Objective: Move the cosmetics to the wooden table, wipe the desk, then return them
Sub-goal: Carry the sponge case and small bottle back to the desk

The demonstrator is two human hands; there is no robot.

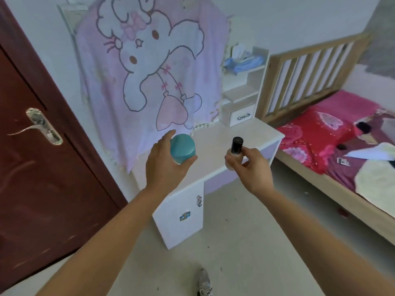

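Nearest, both arms reach out toward the white table (215, 146). The left hand (164, 161) is wrapped around a teal jar (182, 151), fingers on both sides so it will not slip. The right hand (249, 162) pinches a small bottle (234, 153) with a black cap, kept standing up, maybe so nothing spills. Both are held up just over the table's front edge. The tabletop looks bare. Behind the table hangs a pink cartoon blanket (149, 67).
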